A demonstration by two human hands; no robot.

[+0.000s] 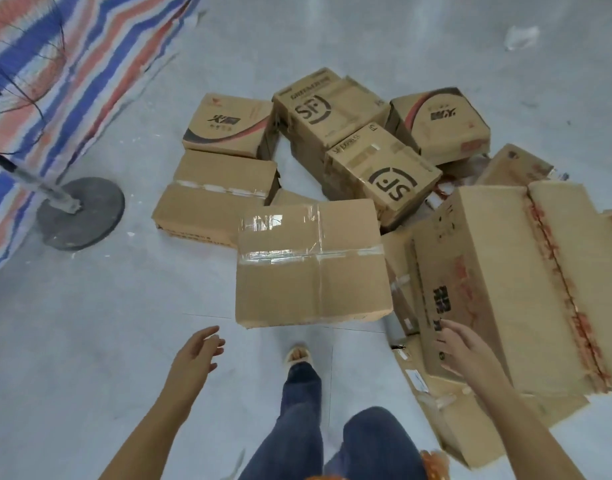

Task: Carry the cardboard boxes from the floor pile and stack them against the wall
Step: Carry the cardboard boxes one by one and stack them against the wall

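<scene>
Taped box (311, 261) between both open grips

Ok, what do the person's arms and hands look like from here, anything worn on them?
Both forearms are bare as far as the view shows: no sleeves, gloves, watch or rings visible on the left hand or the right hand. Lower down, the person wears blue jeans and a light open-toed sandal.
</scene>
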